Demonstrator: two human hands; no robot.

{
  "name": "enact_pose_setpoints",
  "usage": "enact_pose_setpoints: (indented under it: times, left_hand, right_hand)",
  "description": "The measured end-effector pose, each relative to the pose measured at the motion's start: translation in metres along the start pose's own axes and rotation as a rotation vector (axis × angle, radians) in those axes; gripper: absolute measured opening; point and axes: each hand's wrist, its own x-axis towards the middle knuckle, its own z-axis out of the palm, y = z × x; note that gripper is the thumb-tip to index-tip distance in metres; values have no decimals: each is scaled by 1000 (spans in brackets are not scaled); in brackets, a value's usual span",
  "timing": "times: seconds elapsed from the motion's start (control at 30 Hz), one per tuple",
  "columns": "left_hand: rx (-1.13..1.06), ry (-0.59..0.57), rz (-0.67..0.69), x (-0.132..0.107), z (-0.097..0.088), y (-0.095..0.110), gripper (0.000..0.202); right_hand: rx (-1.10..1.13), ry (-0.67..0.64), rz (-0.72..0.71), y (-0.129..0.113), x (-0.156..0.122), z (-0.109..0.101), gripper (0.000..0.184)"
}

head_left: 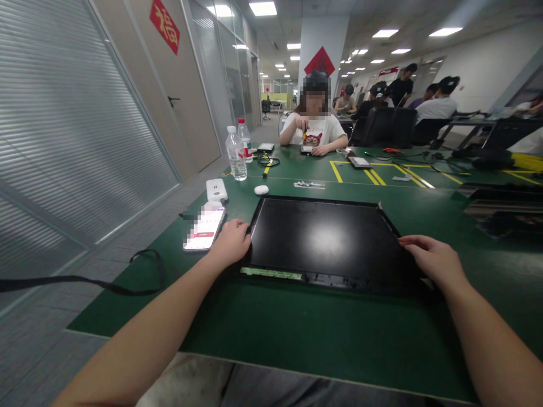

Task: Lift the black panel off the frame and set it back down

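A black LCD screen panel (322, 237) lies face up on the green table in front of me. A green circuit board strip (271, 273) runs along the left part of its near edge. My left hand (231, 240) grips the panel's left edge, with the fingertips partly hidden at the rim. On the opposite side, my right hand (435, 257) pinches the right edge between thumb and fingers. Just left of my left hand rests a phone (205, 227) with a lit screen.
The green table (322, 333) carries a white power bank (216, 190), a white earbud case (261, 190) and two bottles, one a clear water bottle (236, 154). Across sits a person (314, 127) handling a small drive. Dark panels (504, 209) lie at right; a black strap (85, 282) hangs at left.
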Motion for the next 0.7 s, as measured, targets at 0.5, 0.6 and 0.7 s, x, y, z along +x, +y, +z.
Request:
enact_pose_setpoints:
  times: [0.5,0.6,0.7]
  left_hand:
    - [-462,66,-34,4,-5,-5,36]
    - [-737,51,-179,-2,-13,6,32]
    - [-1016,21,-409,-6,-19,20,30]
  right_hand:
    - [-16,6,6,-1,1,0,21]
    - [-24,19,17,0,1,0,23]
    - [-40,15,37,0,1,0,25]
